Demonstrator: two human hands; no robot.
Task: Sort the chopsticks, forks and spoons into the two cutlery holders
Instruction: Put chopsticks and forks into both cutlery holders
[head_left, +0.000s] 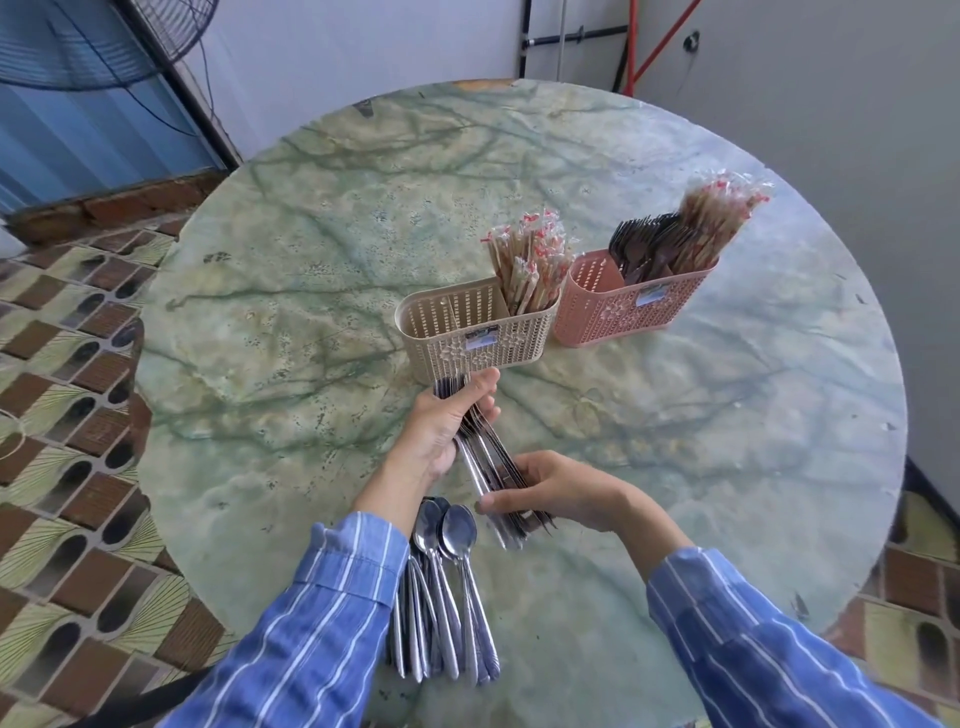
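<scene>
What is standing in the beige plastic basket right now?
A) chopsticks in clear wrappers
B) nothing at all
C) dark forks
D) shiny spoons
A: only wooden chopsticks in clear wrappers stand in the beige perforated plastic holder. They are in its right-hand compartment, and its other compartments look empty.

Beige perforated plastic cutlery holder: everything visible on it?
The beige perforated plastic cutlery holder is an oblong basket with rounded corners, lattice walls, a label on its front and inner dividers. It stands upright on the green marbled table, left of the pink holder. Its right compartment holds wrapped chopsticks; the others look empty. The left hand holds metal cutlery just before its front wall.
</scene>
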